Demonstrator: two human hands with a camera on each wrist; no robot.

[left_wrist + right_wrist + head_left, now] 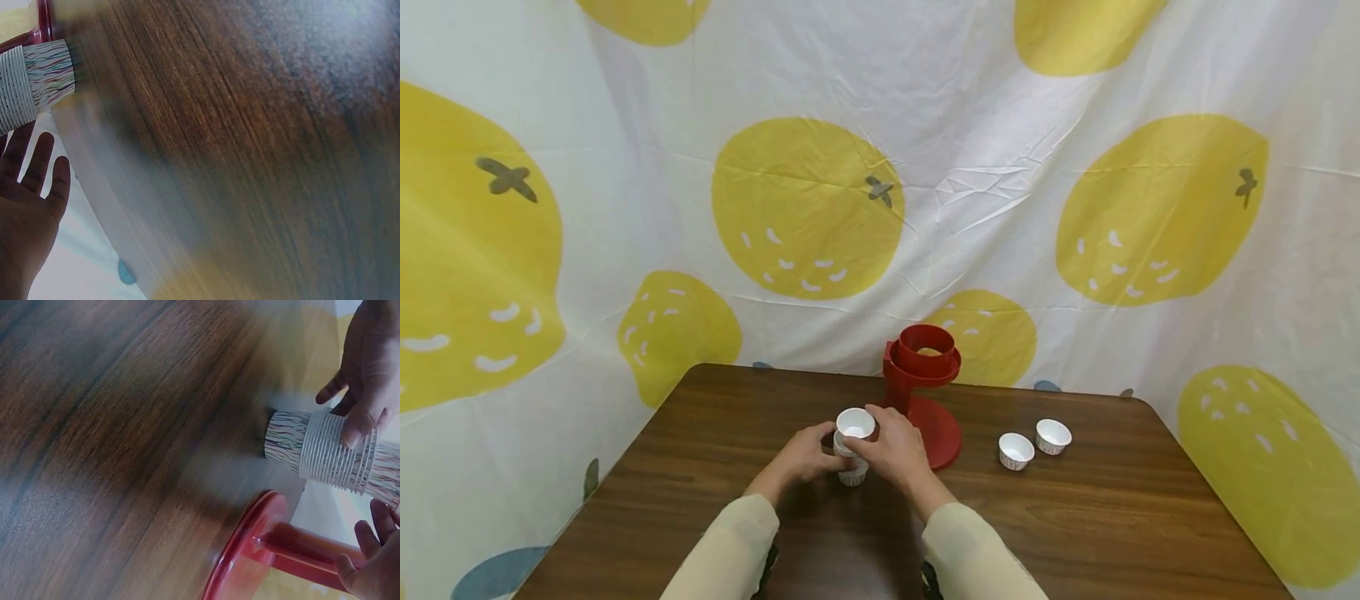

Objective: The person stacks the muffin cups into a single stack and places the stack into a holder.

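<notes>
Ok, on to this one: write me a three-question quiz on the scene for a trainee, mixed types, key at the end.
1. How many loose white cups stand apart from the stack?
2. True or false: in the head view, the red stand is to the right of the stack.
3. The left hand and the right hand are both holding:
A) the red stand
B) the stack
C) the loose white cups

Key: 1. Two. 2. True. 3. B.

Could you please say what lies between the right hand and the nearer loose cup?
The head view shows the red stand's round base, then bare tabletop, between the right hand and that loose cup.
</notes>
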